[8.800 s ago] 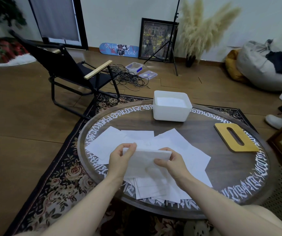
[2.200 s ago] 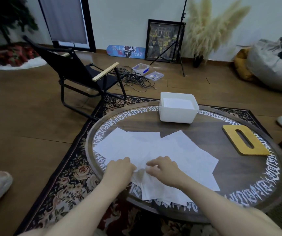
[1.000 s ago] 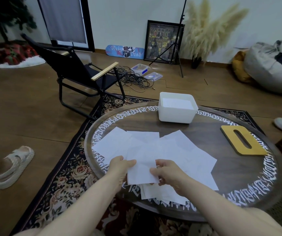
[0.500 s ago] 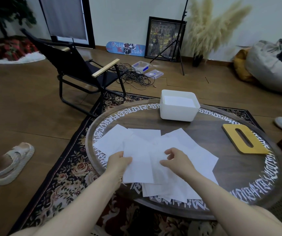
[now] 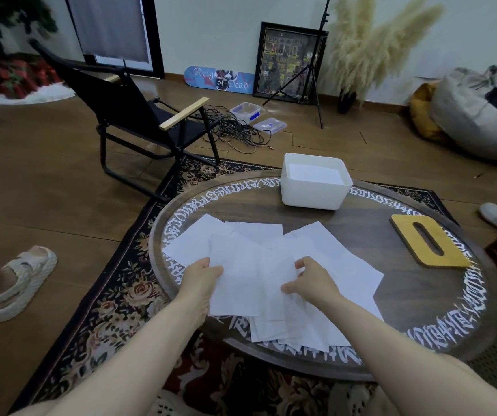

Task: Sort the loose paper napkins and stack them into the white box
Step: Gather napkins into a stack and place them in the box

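Several loose white paper napkins (image 5: 325, 253) lie spread and overlapping on the near half of the round wooden table (image 5: 361, 223). My left hand (image 5: 200, 276) pinches the left edge of one napkin (image 5: 235, 283) lifted over the pile. My right hand (image 5: 308, 280) hovers over the middle of the pile with fingers curled, its fingertips touching the napkins. The white box (image 5: 313, 195) stands at the far side of the table, a stack of napkins inside it.
A yellow wooden lid with a slot (image 5: 427, 244) lies on the table's right side. A black folding chair (image 5: 139, 124) stands beyond the table's left. A sandal (image 5: 19, 283) lies on the floor at left. A patterned rug (image 5: 115, 307) is under the table.
My left hand has drawn one napkin up and left out of the pile. My right hand let go of it and moved right over the pile's middle.
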